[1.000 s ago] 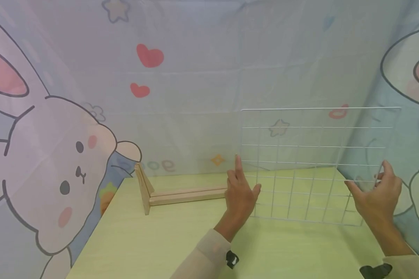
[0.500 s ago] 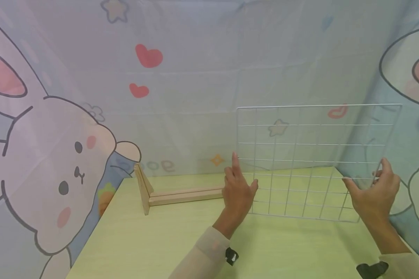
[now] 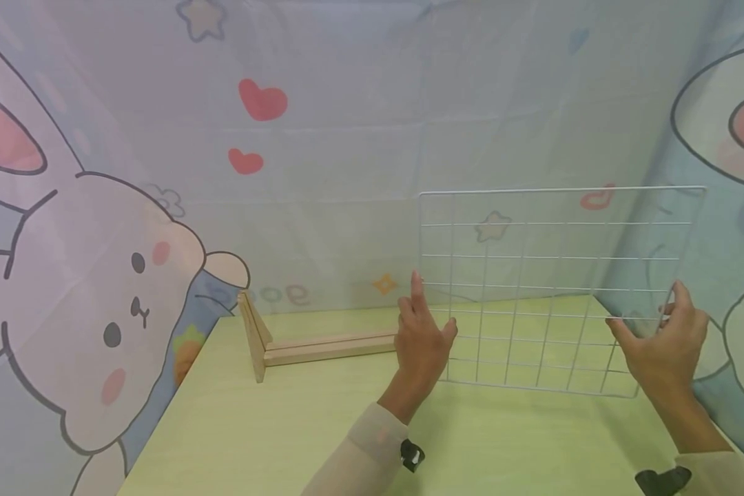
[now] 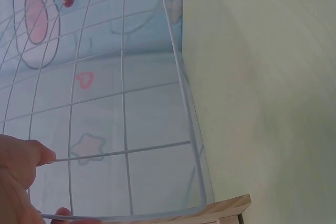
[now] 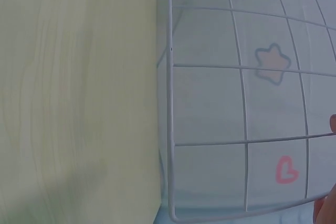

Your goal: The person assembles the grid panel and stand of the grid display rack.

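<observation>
A white wire grid panel (image 3: 558, 190) stands on its long side, leaning back a little, over the right part of the table. At its left edge, my left hand (image 3: 421, 344) grips the wire with the thumb in front and the index finger pointing up. My right hand (image 3: 669, 348) grips the opposite edge, thumb toward the near face. In the left wrist view, the left thumb (image 4: 44, 155) lies at a cross wire and fingertips show under the edge wire. Only fingertips of the right hand show at the border of the right wrist view.
A pale wooden stand (image 3: 331, 349) lies left of the panel, with an upright end piece (image 3: 255, 337); its right end is hidden behind my left hand. A light yellow-green table (image 3: 273, 427) runs back to a cartoon-printed cloth (image 3: 347, 138), which also hangs at both sides.
Both hands have shifted the grid panel slightly to the left and up, keeping their grip. In the last half second it has barely moved. The wooden stand stays in place.
</observation>
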